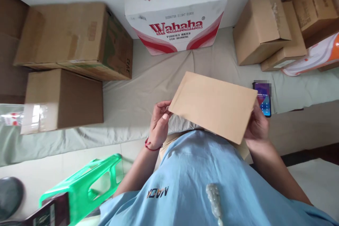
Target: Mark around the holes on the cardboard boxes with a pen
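A plain tan cardboard box is tilted in front of my waist, with one broad face toward me. Its depth and underside are hidden, so I cannot tell how thick it is. My left hand, with a red string bracelet on the wrist, closes on the left corner, thumb on the near side. At the opposite end my right hand grips the right edge; most of its fingers are behind the cardboard. Just beyond the right hand lies a phone with its screen lit.
A white and red Wahaha water carton stands at the back of the cloth-covered surface. Brown cartons are stacked at left, and more boxes at right. A green plastic stool is on the floor at lower left.
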A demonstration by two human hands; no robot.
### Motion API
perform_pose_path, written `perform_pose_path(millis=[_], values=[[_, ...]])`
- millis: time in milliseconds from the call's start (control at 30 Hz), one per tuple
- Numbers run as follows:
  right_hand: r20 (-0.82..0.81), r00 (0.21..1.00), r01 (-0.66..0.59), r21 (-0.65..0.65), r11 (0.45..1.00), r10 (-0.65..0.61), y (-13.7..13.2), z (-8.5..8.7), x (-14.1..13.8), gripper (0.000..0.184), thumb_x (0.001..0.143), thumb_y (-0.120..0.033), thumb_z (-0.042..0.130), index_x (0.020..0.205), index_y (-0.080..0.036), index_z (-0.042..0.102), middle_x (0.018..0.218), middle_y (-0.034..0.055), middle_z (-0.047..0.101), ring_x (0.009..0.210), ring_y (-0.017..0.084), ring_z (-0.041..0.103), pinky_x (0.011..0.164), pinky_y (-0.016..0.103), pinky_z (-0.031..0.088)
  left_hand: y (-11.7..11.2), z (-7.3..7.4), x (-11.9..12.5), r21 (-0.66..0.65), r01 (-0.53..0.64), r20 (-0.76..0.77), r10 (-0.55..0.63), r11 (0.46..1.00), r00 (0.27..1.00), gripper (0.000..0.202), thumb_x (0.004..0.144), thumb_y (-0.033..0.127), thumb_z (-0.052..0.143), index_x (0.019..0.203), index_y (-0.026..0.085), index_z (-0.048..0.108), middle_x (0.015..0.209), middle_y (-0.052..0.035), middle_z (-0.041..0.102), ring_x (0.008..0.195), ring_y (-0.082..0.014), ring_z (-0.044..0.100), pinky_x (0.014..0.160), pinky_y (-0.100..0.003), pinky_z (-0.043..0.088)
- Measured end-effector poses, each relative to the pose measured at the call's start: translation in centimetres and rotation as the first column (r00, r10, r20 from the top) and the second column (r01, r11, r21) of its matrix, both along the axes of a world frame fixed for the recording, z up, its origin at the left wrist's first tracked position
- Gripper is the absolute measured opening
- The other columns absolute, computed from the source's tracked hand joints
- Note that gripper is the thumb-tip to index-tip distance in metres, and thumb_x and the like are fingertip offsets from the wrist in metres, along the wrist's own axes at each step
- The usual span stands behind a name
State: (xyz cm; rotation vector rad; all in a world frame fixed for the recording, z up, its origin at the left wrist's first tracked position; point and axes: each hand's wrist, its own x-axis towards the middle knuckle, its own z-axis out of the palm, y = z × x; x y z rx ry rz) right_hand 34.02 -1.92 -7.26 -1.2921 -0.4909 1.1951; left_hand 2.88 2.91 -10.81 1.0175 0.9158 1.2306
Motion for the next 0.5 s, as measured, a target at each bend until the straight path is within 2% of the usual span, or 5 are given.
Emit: perform_pose_path(millis=[100, 233, 333, 400, 500], values=[[0.097, 0.995, 0.01, 0.115, 0.993, -0.021, -0.1, 0.2, 0.3, 0.045, 0.094, -0.044, 0.082, 0.138, -0.045, 0.071, 0.151, -0.0053, 0.071, 0.15, 0.023, 0.062, 0.124, 0.045, 0.055, 0.0, -0.5, 0.0, -0.114, 0.086, -0.063, -0.093, 0.99, 0.994, 0.064, 0.087, 0.043, 0.094, 0.145, 0.028, 0.071, 0.142, -0.0106, 0.073, 0.12, -0.0241, 0.075, 0.102, -0.034, 0.063], [0.164, 0.986, -0.043, 0.125, 0.991, 0.022, -0.5, 0.9, 1.1, 0.069, 0.091, -0.046, 0.088, 0.154, -0.048, 0.061, 0.155, -0.003, 0.069, 0.149, 0.026, 0.063, 0.115, 0.043, 0.061, -0.6, -1.5, 0.2, -0.112, 0.099, -0.031, -0.103, 0.989, 0.994, 0.075, 0.077, 0.028, 0.101, 0.145, 0.03, 0.069, 0.147, -0.0107, 0.071, 0.125, -0.0248, 0.076, 0.104, -0.035, 0.063], [0.196, 0.971, -0.145, 0.035, 0.989, 0.136, -0.9, 0.2, 2.0, 0.059, 0.086, -0.057, 0.091, 0.14, -0.043, 0.075, 0.136, 0.0017, 0.08, 0.13, 0.03, 0.075, 0.1, 0.042, 0.068, -0.9, -2.2, 0.2, -0.02, -0.008, -0.03, 0.008, 1.0, 1.0, 0.069, 0.074, 0.022, 0.102, 0.134, 0.032, 0.07, 0.141, -0.0063, 0.071, 0.119, -0.0205, 0.077, 0.101, -0.031, 0.064], [0.192, 0.957, -0.218, -0.009, 0.976, 0.216, -1.0, -0.5, 2.5, 0.048, 0.085, -0.062, 0.089, 0.126, -0.038, 0.082, 0.127, 0.0039, 0.082, 0.127, 0.032, 0.076, 0.1, 0.042, 0.067, -0.9, -2.4, 0.1, 0.026, -0.076, -0.03, 0.077, 0.997, 0.997, 0.062, 0.074, 0.02, 0.102, 0.125, 0.031, 0.07, 0.13, -0.0026, 0.073, 0.113, -0.0169, 0.077, 0.099, -0.029, 0.063], [0.245, 0.93, -0.268, -0.064, 0.961, 0.275, -0.9, -1.3, 2.8, 0.043, 0.088, -0.058, 0.089, 0.124, -0.035, 0.083, 0.131, 0.0044, 0.08, 0.128, 0.03, 0.074, 0.102, 0.04, 0.066, -0.6, -2.4, -0.6, 0.036, -0.137, -0.059, 0.139, 0.99, 0.989, 0.049, 0.076, 0.022, 0.101, 0.113, 0.027, 0.068, 0.111, -0.0001, 0.073, 0.103, -0.0139, 0.077, 0.095, -0.027, 0.063]])
